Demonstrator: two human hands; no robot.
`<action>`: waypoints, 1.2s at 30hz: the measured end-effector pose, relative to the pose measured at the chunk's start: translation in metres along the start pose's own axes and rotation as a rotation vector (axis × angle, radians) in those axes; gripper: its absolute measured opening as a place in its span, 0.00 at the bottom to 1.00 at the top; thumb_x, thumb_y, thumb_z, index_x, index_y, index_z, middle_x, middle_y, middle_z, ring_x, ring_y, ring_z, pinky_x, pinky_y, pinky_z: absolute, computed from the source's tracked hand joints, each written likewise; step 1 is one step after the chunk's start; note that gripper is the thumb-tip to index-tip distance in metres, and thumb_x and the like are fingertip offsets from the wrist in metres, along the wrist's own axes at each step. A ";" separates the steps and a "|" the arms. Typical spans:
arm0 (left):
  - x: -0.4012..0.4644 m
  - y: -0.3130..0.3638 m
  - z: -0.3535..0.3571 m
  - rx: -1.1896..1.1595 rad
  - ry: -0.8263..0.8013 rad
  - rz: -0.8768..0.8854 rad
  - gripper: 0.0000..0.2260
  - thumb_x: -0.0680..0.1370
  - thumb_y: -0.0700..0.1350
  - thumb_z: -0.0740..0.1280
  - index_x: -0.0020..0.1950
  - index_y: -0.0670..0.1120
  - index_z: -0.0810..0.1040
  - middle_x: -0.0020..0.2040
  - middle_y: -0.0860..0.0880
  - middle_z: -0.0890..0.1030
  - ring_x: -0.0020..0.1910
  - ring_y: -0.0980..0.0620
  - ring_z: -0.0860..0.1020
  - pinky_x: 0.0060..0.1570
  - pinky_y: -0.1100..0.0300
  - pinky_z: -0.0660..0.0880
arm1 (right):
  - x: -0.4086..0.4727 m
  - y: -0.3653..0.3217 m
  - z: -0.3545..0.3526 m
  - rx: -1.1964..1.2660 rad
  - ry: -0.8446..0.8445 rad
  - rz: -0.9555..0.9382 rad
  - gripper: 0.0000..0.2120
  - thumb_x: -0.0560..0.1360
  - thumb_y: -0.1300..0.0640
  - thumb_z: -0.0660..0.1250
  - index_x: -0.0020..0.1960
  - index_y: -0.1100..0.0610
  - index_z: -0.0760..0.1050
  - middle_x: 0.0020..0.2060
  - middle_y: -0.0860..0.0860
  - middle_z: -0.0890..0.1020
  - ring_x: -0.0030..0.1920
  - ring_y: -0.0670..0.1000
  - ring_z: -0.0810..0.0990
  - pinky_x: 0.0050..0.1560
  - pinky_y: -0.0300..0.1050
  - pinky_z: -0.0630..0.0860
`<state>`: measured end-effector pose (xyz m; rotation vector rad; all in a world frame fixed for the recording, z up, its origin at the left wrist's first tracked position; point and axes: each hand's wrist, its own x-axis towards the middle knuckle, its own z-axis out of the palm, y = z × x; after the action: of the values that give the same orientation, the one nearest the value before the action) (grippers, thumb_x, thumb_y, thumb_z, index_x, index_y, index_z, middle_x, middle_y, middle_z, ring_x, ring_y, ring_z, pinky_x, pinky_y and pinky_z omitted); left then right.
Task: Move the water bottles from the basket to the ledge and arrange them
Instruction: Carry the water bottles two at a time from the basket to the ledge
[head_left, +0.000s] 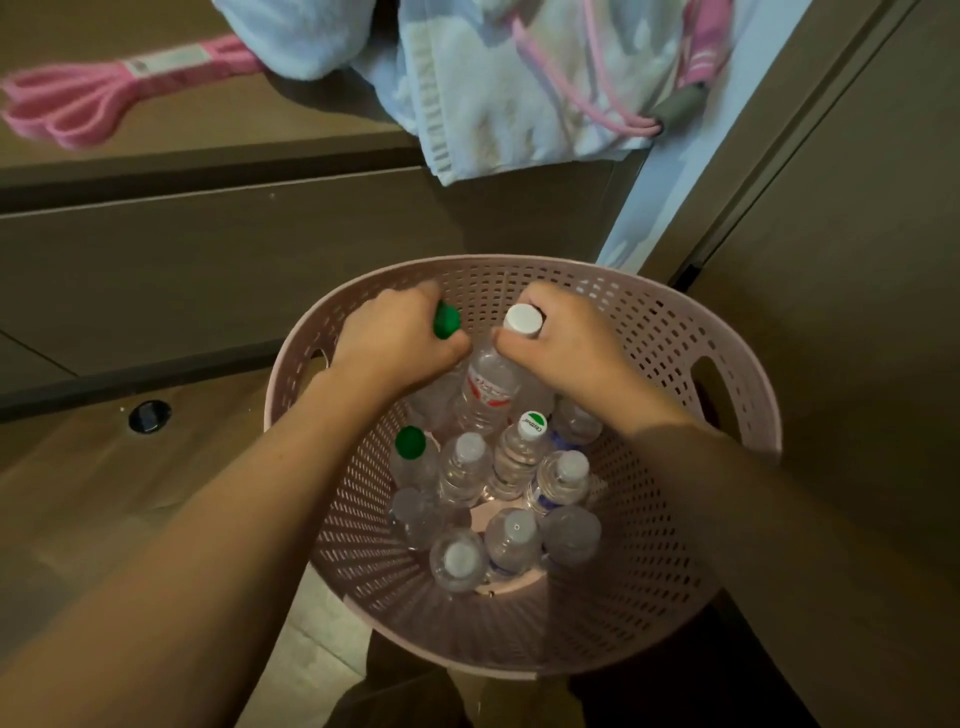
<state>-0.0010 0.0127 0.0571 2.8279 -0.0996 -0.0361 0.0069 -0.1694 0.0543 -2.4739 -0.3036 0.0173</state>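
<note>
A green cap (445, 321) is showing between the left hand's fingers (400, 338); a white cap (522, 320) is sitting above the right hand's fingers (563, 340), over a clear bottle with a red-printed label (488, 389). Around the fingers, the pale pink basket (649, 332) is showing a perforated lattice pattern.

Dim, warm light; basket (649, 364) floor glows at 6 o'clock; towel (519, 88) brighter at 12; edges bowed, soft.
</note>
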 end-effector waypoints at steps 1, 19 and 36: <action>0.001 0.003 -0.008 -0.021 0.052 0.014 0.13 0.74 0.58 0.66 0.50 0.49 0.73 0.43 0.50 0.78 0.41 0.48 0.76 0.37 0.56 0.71 | 0.001 -0.005 -0.008 0.028 0.026 0.004 0.10 0.70 0.46 0.71 0.43 0.51 0.74 0.37 0.47 0.80 0.38 0.49 0.78 0.39 0.53 0.78; -0.005 0.184 -0.490 -0.194 0.297 0.074 0.13 0.68 0.56 0.65 0.42 0.47 0.76 0.34 0.48 0.78 0.36 0.43 0.76 0.32 0.57 0.67 | 0.016 -0.300 -0.431 0.069 0.104 0.018 0.10 0.68 0.47 0.71 0.39 0.47 0.70 0.35 0.46 0.78 0.39 0.52 0.78 0.35 0.46 0.72; -0.125 0.286 -0.766 -0.317 0.764 -0.197 0.13 0.68 0.55 0.66 0.39 0.46 0.77 0.31 0.50 0.76 0.34 0.46 0.76 0.34 0.53 0.74 | -0.026 -0.487 -0.664 0.143 0.220 -0.114 0.12 0.68 0.44 0.72 0.44 0.50 0.74 0.37 0.43 0.78 0.39 0.46 0.79 0.41 0.49 0.81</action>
<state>-0.1168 -0.0157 0.8751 2.3395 0.3233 0.8843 -0.0656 -0.1974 0.8748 -2.2878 -0.3360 -0.2699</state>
